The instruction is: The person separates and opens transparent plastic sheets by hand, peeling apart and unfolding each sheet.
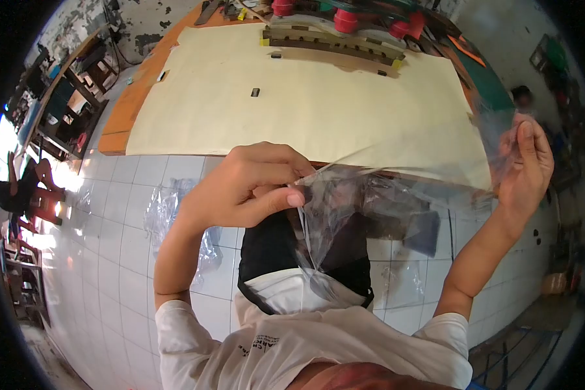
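Note:
A transparent plastic sheet (331,205) is stretched between my two hands, over my lap and the table's near edge. My left hand (247,182) is closed, pinching the sheet's edge between thumb and fingers. Off to the right and raised, my right hand (528,162) grips the sheet's other end with its thumb against its fingers. Under part of the plastic lies cream paper (201,97) covering the tabletop. A small dark block (255,92) sits on that paper.
At the table's far side lies a long dark slotted bar (331,47) with yellow ends, near red round parts (346,21). Crumpled plastic (166,211) is on the tiled floor. One person (29,185) sits at far left; another person (521,97) is at right.

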Tool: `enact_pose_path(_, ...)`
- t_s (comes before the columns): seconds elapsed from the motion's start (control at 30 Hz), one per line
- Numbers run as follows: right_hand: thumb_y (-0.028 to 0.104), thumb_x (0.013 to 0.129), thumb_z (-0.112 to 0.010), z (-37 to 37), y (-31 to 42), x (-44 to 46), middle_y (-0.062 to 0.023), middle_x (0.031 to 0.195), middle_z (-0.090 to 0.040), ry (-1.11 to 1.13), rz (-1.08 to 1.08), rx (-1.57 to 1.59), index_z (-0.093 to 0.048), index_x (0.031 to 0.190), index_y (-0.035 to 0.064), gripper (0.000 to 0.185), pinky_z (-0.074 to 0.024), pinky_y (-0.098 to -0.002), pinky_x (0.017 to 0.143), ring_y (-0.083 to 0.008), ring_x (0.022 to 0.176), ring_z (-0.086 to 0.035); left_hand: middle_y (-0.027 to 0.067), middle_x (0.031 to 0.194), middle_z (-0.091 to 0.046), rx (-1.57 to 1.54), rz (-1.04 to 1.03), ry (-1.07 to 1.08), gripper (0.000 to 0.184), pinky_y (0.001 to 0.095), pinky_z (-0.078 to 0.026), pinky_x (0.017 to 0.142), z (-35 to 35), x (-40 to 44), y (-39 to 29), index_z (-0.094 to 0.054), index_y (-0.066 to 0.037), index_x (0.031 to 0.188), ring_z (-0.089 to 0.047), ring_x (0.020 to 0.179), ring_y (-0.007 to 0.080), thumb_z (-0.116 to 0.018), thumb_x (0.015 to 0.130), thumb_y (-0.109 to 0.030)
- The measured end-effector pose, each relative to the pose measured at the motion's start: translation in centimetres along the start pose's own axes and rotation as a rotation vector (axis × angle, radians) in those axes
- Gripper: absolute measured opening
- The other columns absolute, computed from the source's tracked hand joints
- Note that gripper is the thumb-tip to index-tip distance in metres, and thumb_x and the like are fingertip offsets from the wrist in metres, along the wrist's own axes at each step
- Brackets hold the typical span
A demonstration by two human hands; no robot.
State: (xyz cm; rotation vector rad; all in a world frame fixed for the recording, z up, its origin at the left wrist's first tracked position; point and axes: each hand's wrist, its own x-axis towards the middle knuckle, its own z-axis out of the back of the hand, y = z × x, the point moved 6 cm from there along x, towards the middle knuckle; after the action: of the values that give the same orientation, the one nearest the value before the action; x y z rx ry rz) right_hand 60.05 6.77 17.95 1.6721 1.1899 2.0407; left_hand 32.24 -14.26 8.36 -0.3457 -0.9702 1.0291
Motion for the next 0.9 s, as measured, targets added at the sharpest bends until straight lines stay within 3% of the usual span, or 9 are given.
enact_pose_path(0.17,0.016,0.091,-0.067,1.0,-2.0,-0.6,-0.003,0.079,-0.061,-0.074,-0.079,-0.052,-0.069,0.099,-0.0036,0.021,-0.0426,-0.0255,0.06,-0.0101,0.067,-0.051,0.0169,0.092,-0.068,0.037,-0.026,0.066,0.036,0.0343,-0.05,0.072,0.2,0.8,-0.8,-0.064,0.001,0.067,-0.066,0.08,0.0282,-0.067,0.086,-0.029)
enact_pose_path(0.23,0.018,0.091,-0.067,0.9,-2.9,-0.8,-0.0032,0.076,-0.059,-0.069,-0.12,-0.01,-0.069,0.098,-0.0039,0.023,-0.0425,-0.0248,0.058,-0.0105,0.065,-0.051,0.0147,0.084,-0.069,-0.047,0.115,-0.047,0.03,0.0265,-0.045,0.061,0.6,0.7,-0.4,-0.057,0.002,0.059,-0.059,0.062,0.0181,-0.073,0.079,-0.013)
enact_pose_path(0.27,0.018,0.091,-0.067,0.8,-3.3,-0.9,-0.0032,0.076,-0.059,-0.072,-0.124,-0.014,-0.069,0.098,-0.0039,0.023,-0.0425,-0.0248,0.058,-0.0105,0.065,-0.051,0.0147,0.084,-0.069,-0.052,0.116,-0.043,0.03,0.0265,-0.045,0.061,0.4,0.7,-0.3,-0.057,0.002,0.059,-0.059,0.062,0.0181,-0.073,0.079,-0.013)
enact_pose_path(0.33,0.018,0.091,-0.067,0.4,-4.0,-1.0,-0.0035,0.075,-0.059,-0.085,-0.148,-0.012,-0.069,0.099,-0.0044,0.024,-0.0434,-0.0238,0.058,-0.0106,0.065,-0.052,0.0144,0.087,-0.071,-0.153,0.258,-0.126,0.011,0.0299,-0.049,0.074,0.7,0.3,1.1,-0.07,0.0,0.068,-0.067,0.081,0.0203,-0.075,0.074,-0.007)
enact_pose_path(0.43,0.018,0.091,-0.067,0.0,-5.4,-1.4,-0.0037,0.074,-0.058,-0.109,-0.225,0.01,-0.069,0.099,-0.005,0.024,-0.0443,-0.0233,0.058,-0.0108,0.065,-0.053,0.0148,0.088,-0.071,-0.264,0.371,-0.216,0.005,0.0284,-0.05,0.075,0.6,-0.4,2.7,-0.072,0.001,0.071,-0.068,0.081,0.0191,-0.077,0.071,0.0)
enact_pose_path(0.57,0.017,0.091,-0.067,-0.2,-7.3,-1.7,-0.0043,0.075,-0.059,-0.078,-0.276,0.033,-0.069,0.099,-0.0053,0.024,-0.0448,-0.0237,0.058,-0.0112,0.065,-0.053,0.011,0.083,-0.072,-0.264,0.377,-0.282,0.007,0.0249,-0.05,0.065,0.7,-0.6,3.2,-0.072,0.001,0.071,-0.066,0.072,0.0128,-0.078,0.074,-0.002)
enact_pose_path(0.73,0.015,0.089,-0.068,-0.6,-9.4,-1.9,-0.0061,0.08,-0.064,-0.084,-0.351,0.064,-0.069,0.099,-0.0045,0.022,-0.0454,-0.0232,0.058,-0.0117,0.067,-0.056,0.0116,0.082,-0.072,-0.298,0.534,-0.322,0.009,0.0243,-0.051,0.07,0.7,-1.2,4.1,-0.073,0.002,0.074,-0.067,0.074,0.0141,-0.081,0.072,0.0)
enact_pose_path(0.83,0.014,0.089,-0.068,-0.4,-10.4,-2.3,-0.0084,0.088,-0.068,-0.122,-0.381,0.038,-0.069,0.1,-0.0042,0.021,-0.047,-0.0231,0.061,-0.0123,0.071,-0.059,0.0123,0.083,-0.073,-0.313,0.51,-0.397,0.01,0.0251,-0.052,0.072,0.7,-1.8,4.8,-0.074,0.0,0.076,-0.068,0.075,0.0161,-0.083,0.072,-0.002)
enact_pose_path(0.9,0.014,0.089,-0.068,-1.0,-10.4,-2.5,-0.0097,0.093,-0.069,-0.08,-0.405,0.071,-0.07,0.101,-0.0027,0.021,-0.0481,-0.0231,0.062,-0.0128,0.073,-0.061,0.0135,0.086,-0.073,-0.301,0.443,-0.392,0.012,0.0278,-0.053,0.083,0.9,-2.2,5.2,-0.075,-0.002,0.08,-0.07,0.087,0.0206,-0.083,0.072,-0.002)
